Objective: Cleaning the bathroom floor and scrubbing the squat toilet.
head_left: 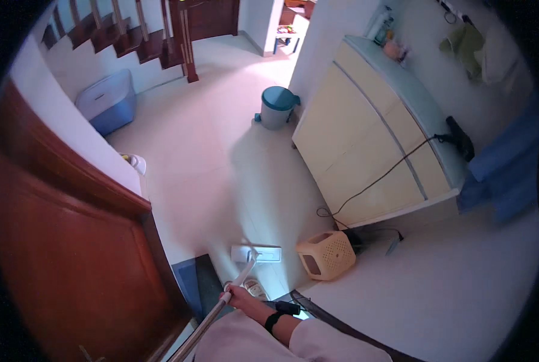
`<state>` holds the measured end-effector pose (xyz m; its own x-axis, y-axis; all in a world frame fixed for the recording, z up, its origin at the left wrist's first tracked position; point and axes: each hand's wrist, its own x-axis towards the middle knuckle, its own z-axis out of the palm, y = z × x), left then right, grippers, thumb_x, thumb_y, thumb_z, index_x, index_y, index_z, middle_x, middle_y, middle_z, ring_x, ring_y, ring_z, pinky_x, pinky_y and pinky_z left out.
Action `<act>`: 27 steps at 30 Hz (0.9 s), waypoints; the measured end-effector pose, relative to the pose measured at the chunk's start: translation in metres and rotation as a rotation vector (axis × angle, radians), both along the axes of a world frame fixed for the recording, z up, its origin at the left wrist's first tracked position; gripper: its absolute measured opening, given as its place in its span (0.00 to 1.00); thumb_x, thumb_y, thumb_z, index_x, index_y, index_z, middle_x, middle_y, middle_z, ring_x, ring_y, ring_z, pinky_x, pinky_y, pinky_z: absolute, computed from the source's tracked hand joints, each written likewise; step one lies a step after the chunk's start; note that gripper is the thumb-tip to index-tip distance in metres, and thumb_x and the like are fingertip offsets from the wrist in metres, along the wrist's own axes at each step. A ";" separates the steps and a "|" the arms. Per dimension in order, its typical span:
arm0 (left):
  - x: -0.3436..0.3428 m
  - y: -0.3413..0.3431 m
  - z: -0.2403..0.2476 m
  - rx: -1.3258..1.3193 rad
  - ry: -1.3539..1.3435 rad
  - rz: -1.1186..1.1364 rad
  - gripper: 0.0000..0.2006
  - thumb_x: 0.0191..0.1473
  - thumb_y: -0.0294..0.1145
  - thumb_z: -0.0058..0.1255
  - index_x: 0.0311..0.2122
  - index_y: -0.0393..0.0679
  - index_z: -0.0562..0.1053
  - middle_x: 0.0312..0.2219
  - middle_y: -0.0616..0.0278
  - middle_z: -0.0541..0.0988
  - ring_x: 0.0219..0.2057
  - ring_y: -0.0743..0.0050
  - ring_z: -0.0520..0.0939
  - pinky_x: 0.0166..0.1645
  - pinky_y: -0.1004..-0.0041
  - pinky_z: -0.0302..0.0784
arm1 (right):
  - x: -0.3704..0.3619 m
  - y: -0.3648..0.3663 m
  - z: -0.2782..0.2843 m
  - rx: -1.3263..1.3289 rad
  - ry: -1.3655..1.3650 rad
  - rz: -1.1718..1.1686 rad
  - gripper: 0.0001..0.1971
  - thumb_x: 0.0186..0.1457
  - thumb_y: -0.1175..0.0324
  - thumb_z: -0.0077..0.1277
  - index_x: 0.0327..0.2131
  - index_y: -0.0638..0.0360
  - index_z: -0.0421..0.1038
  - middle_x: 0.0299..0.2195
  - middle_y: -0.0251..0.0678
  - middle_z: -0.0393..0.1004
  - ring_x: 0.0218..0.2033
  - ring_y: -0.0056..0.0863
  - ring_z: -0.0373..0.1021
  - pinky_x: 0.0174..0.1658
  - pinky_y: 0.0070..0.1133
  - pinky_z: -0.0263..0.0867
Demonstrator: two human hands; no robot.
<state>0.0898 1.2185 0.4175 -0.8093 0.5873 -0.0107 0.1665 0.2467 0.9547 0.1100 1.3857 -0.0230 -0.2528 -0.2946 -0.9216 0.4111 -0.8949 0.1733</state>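
Observation:
My right hand is wrapped round the metal pole of a flat mop, with a black band on that wrist. The pole runs from the lower edge up to a white, rectangular mop head, which lies flat on the tiled floor ahead of me. Just below the mop head, a foot in a light slipper shows partly behind my forearm. A small black object is beside my forearm; its kind is unclear. My left hand does not show.
A beige plastic stool stands right of the mop head, near a cream cabinet with a corded hair dryer on top. Left are a brown wooden door and dark mat. Farther off are a lidded bin, blue-grey box and stairs.

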 end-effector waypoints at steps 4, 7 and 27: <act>0.025 0.008 -0.031 0.048 -0.058 0.138 0.05 0.41 0.26 0.50 0.27 0.38 0.70 0.31 0.52 0.74 0.39 0.57 0.73 0.48 0.62 0.63 | -0.018 0.064 -0.017 0.265 0.323 0.024 0.11 0.51 0.64 0.40 0.28 0.63 0.60 0.19 0.38 0.61 0.22 0.35 0.63 0.28 0.31 0.64; 0.050 0.049 -0.068 0.037 -0.135 0.263 0.06 0.41 0.26 0.50 0.27 0.38 0.70 0.31 0.51 0.74 0.39 0.57 0.73 0.48 0.62 0.63 | -0.039 0.140 -0.052 0.642 0.680 0.153 0.09 0.46 0.67 0.42 0.27 0.64 0.67 0.17 0.40 0.65 0.20 0.33 0.63 0.26 0.30 0.63; 0.220 0.069 -0.114 -0.138 -0.148 0.558 0.03 0.40 0.24 0.50 0.19 0.37 0.70 0.28 0.53 0.75 0.34 0.60 0.76 0.39 0.67 0.72 | 0.050 0.107 -0.039 0.609 0.309 0.533 0.13 0.44 0.67 0.41 0.35 0.56 0.53 0.22 0.44 0.60 0.16 0.33 0.60 0.17 0.33 0.63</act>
<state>0.3097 1.2874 0.3035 -0.9794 0.0590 -0.1933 -0.1567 0.3817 0.9109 0.1603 1.4925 -0.0625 -0.4868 0.0774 -0.8701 0.7516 -0.4705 -0.4624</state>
